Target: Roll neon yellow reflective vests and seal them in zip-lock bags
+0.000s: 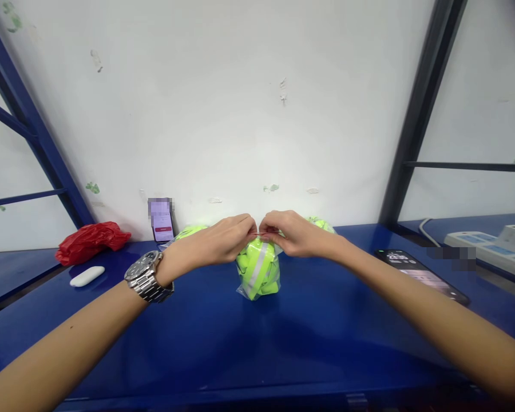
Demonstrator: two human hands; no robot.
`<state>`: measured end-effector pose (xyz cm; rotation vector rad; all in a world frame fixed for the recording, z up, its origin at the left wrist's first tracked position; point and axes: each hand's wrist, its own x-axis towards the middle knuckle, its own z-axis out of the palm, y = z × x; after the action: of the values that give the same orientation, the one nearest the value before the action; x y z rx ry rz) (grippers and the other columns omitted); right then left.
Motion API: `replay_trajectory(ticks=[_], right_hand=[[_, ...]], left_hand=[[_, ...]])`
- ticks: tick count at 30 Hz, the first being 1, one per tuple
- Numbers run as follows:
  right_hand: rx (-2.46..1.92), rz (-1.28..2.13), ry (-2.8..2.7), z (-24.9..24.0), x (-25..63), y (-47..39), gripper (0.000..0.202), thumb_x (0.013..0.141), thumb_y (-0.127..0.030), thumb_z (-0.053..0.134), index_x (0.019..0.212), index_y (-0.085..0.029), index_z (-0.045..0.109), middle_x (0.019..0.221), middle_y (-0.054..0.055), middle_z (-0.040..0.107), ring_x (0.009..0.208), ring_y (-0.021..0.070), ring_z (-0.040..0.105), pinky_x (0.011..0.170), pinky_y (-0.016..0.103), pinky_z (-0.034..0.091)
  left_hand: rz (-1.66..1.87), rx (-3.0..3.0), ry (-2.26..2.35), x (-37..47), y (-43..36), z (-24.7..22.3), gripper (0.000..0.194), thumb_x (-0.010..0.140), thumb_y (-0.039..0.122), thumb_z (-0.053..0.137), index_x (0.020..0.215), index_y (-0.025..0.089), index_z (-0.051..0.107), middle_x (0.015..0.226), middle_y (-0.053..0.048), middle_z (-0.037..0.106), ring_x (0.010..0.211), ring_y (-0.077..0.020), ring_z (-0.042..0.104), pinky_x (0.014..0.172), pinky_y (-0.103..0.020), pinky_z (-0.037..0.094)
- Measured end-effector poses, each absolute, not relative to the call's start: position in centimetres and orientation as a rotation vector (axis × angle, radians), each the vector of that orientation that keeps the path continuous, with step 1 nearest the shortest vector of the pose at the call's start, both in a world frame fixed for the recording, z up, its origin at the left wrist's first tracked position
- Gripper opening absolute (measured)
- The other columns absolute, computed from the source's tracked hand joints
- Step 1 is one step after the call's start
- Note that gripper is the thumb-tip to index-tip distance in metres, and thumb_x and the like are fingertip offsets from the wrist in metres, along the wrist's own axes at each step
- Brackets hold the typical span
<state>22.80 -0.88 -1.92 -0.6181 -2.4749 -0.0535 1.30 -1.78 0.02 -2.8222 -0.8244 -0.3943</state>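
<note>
two hands [223, 239] [292, 233], backs up, nearly meeting, pinch the clear bag [258, 272] by its top.

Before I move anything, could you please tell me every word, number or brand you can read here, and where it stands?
No text reads clearly.
Leaning phone: screen writing blurred or pixelated.
Flat phone: large digits, too blurred to quote.
Power strip: markings unreadable.
Watch: dial too small.
Bagged yellow-green bundle: no lettering visible.

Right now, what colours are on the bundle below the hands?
The bundle is neon yellow-green with a pale grey stripe, head view.
</note>
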Motion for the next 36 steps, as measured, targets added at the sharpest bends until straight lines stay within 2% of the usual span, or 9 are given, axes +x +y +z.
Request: replay_trajectory(ticks=[4,13,17,20,23,26,32,36], right_hand=[[-0.584,-0.113,-2.486,-1.9,22.8,-1.1,0.011,0.089,-0.016,0.047,0.079,-0.016,0.051,0.075,0.004,0.054,0.067,0.0140,0.045,0.062,0.027,0.035],[-0.584,-0.164,-2.437,-2.2,22.3,-1.1,0.010,0.082,-0.012,0.048,0.074,-0.017,0.050,0.069,0.002,0.054,0.063,0.0132,0.043,0.060,0.027,0.032],[-0.586,-0.135,-2.433,-2.2,22.3,-1.0,0.012,0.086,-0.017,0.049,0.075,-0.016,0.054,0.071,0.004,0.058,0.065,0.0139,0.047,0.061,0.027,0.035],[-0.583,-0.053,-2.436,-1.8,22.7,-1.3,0.011,0.086,-0.018,0.051,0.077,-0.016,0.057,0.072,0.004,0.061,0.066,0.0136,0.050,0.062,0.026,0.037],[-0.631,0.048,-2.452,-1.4,23.3,-1.5,0.005,0.081,-0.016,0.055,0.080,-0.015,0.060,0.072,0.002,0.062,0.065,0.0125,0.051,0.061,0.025,0.038],[-0.659,0.004,-2.443,-1.4,23.5,-1.4,0.007,0.078,-0.013,0.054,0.076,-0.015,0.061,0.068,0.001,0.061,0.061,0.0116,0.050,0.059,0.024,0.037],[-0.865,-0.241,-2.250,-2.8,21.8,-1.2,0.015,0.055,-0.002,0.049,0.056,-0.015,0.056,0.058,0.002,0.058,0.053,0.0113,0.047,0.052,0.024,0.030],[-0.805,-0.273,-2.228,-2.8,21.4,-1.7,0.016,0.058,-0.003,0.048,0.058,-0.015,0.059,0.060,0.002,0.060,0.055,0.0120,0.049,0.053,0.024,0.032]], left_hand=[[-0.370,-2.816,-0.813,1.4,-2.0,0.1,0.016,0.097,0.024,0.032,0.087,0.017,0.043,0.082,-0.004,0.050,0.066,-0.0138,0.044,0.062,-0.029,0.036],[-0.406,-2.803,-0.810,1.5,-2.2,0.0,0.015,0.095,0.022,0.034,0.085,0.017,0.044,0.078,-0.003,0.050,0.063,-0.0141,0.043,0.059,-0.029,0.035],[-0.483,-2.851,-0.766,1.5,-2.1,0.3,0.018,0.095,0.031,0.041,0.086,0.017,0.048,0.077,-0.002,0.053,0.066,-0.0136,0.046,0.061,-0.028,0.036],[-0.500,-2.867,-0.785,1.5,-2.1,0.4,0.022,0.097,0.034,0.039,0.084,0.018,0.048,0.074,-0.002,0.052,0.064,-0.0130,0.045,0.059,-0.028,0.035],[-0.478,-2.860,-0.778,1.5,-2.0,0.3,0.019,0.096,0.028,0.037,0.085,0.017,0.048,0.076,-0.002,0.052,0.065,-0.0132,0.045,0.060,-0.028,0.035],[-0.480,-2.839,-0.778,1.4,-2.0,0.1,0.016,0.095,0.024,0.037,0.086,0.017,0.047,0.076,-0.002,0.052,0.063,-0.0133,0.044,0.060,-0.028,0.035],[-0.458,-2.838,-0.752,1.9,-2.3,0.5,0.014,0.094,0.023,0.039,0.084,0.017,0.048,0.078,-0.003,0.054,0.066,-0.0139,0.047,0.061,-0.027,0.036],[-0.429,-2.861,-0.727,2.3,-2.4,0.9,0.020,0.095,0.030,0.041,0.082,0.017,0.048,0.076,-0.003,0.055,0.065,-0.0140,0.048,0.060,-0.027,0.036]])
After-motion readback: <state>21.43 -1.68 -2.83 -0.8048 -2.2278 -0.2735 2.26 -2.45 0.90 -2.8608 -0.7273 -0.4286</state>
